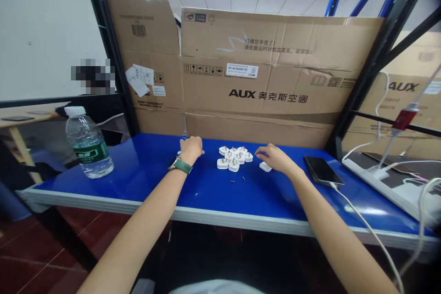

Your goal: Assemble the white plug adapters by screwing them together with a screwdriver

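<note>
Several white plug parts [234, 157] lie in a cluster on the blue table [144, 179], with two tiny dark screws [237, 179] just in front. My left hand [190, 149], a green watch on its wrist, rests left of the cluster with fingers curled; a bit of white shows at its left edge. My right hand [275, 157] lies right of the cluster, fingers bent down, beside a single white plug piece [265, 166]. Whether either hand grips anything is hidden.
A water bottle [87, 142] stands at the table's left. A black phone [323, 170] with a white cable lies at the right, near a white power strip [382, 183]. Cardboard boxes [268, 73] wall off the back. Black shelf posts rise on both sides.
</note>
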### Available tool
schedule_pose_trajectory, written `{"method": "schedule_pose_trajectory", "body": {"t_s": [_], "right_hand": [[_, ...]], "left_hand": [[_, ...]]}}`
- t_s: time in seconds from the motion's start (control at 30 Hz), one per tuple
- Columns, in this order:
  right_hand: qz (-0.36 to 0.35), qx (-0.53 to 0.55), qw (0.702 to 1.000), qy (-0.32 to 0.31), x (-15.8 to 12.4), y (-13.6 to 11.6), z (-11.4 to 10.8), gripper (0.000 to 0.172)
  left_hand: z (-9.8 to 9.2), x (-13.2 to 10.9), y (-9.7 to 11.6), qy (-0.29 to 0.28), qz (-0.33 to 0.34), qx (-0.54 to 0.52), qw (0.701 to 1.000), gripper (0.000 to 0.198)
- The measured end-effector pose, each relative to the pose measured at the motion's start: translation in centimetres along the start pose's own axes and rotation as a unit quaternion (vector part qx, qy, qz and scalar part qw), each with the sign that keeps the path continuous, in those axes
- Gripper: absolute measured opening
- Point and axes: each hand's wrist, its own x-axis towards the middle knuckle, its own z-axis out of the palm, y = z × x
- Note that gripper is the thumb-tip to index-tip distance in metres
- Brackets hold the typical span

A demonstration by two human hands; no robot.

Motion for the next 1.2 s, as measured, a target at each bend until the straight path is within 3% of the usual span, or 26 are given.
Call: {"method": "schedule_pose_trajectory", "body": {"t_s": [0.1, 0.17, 0.27, 0.33, 0.47, 0.6, 0.7, 0.8, 0.93, 1.03, 1.2], "right_hand": [[-0.011, 0.032, 0.999, 0.018, 0.2, -0.9, -0.1, 0.026], [-0.030, 0.078, 0.996, 0.024, 0.3, -1.4, -0.1, 0.026], [-0.033, 0.190, 0.981, 0.028, 0.4, -2.2, -0.5, 0.026], [-0.027, 0.266, 0.962, 0.052, 0.4, -2.6, -1.0, 0.029], [-0.009, 0.405, 0.912, 0.065, 0.1, -3.2, -2.0, 0.032], [0.012, 0.606, 0.795, 0.001, -0.4, -3.9, -2.7, 0.021], [0.021, 0.696, 0.717, 0.004, -0.7, -4.2, -3.2, 0.011], [0.028, 0.740, 0.672, -0.001, -0.9, -4.6, -3.8, 0.018], [0.017, 0.793, 0.603, -0.078, -1.0, -5.2, -4.0, 0.027], [0.013, 0.799, 0.586, -0.133, -1.0, -5.3, -3.6, 0.030], [0.010, 0.788, 0.596, -0.154, -0.9, -5.0, -3.1, 0.025]], "left_hand": [[-0.1, -0.2, 0.4, 0.045, 0.016, -0.011, 0.999, 0.016], [0.0, -0.4, 0.9, 0.055, 0.104, -0.074, 0.990, 0.017], [0.2, -1.0, 1.7, -0.030, 0.268, -0.171, 0.947, 0.034], [0.3, -1.4, 2.1, -0.091, 0.313, -0.178, 0.928, 0.046], [0.4, -1.8, 2.2, -0.120, 0.323, -0.167, 0.924, 0.052], [-0.2, -1.9, 2.0, -0.117, 0.350, -0.160, 0.915, 0.031], [-1.3, -2.2, 2.0, -0.124, 0.370, -0.192, 0.900, 0.029], [-2.2, -2.8, 2.5, -0.221, 0.418, -0.227, 0.851, 0.035], [-2.1, -3.6, 3.7, -0.363, 0.435, -0.222, 0.794, 0.048], [-1.5, -3.7, 3.8, -0.400, 0.412, -0.212, 0.790, 0.052], [-1.1, -3.4, 3.3, -0.374, 0.402, -0.219, 0.807, 0.048]]}}
